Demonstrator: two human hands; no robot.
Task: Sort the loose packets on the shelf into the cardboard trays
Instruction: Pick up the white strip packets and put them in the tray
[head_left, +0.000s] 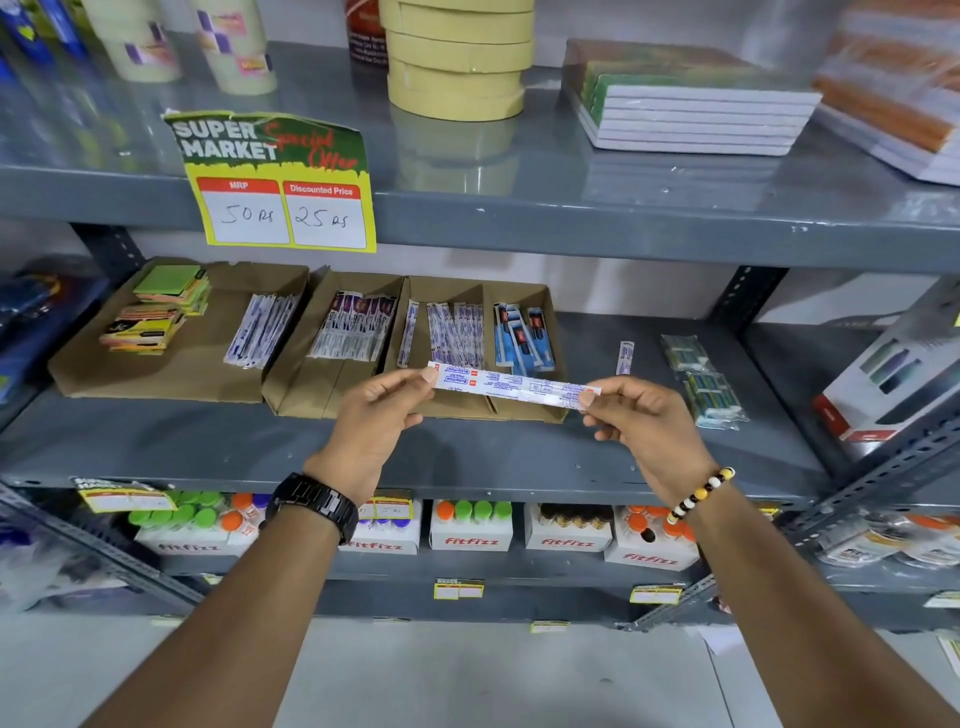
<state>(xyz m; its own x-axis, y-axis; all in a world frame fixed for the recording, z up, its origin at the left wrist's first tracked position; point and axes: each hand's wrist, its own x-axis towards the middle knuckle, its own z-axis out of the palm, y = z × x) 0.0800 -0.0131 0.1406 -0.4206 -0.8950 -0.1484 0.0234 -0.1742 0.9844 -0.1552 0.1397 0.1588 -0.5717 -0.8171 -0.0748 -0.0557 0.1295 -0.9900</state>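
Observation:
A long white packet (511, 386) with blue print is held level in front of the middle shelf. My left hand (376, 415) pinches its left end and my right hand (641, 415) pinches its right end. Behind it stand three cardboard trays: the left tray (156, 371) holds sticky notes and white packets, the middle tray (298, 387) holds purple-topped packets, and the right tray (524, 413) holds white packets and blue packets in separate compartments. One loose white packet (625, 357) lies on the shelf to the right of the trays.
Clear bags of green items (704, 379) lie at the right of the shelf (467, 457), beside a white and red box (883, 384). The upper shelf carries tape rolls (457, 57), notepads (691, 104) and a price sign (283, 182). Bottle cartons (470, 527) fill the lower shelf.

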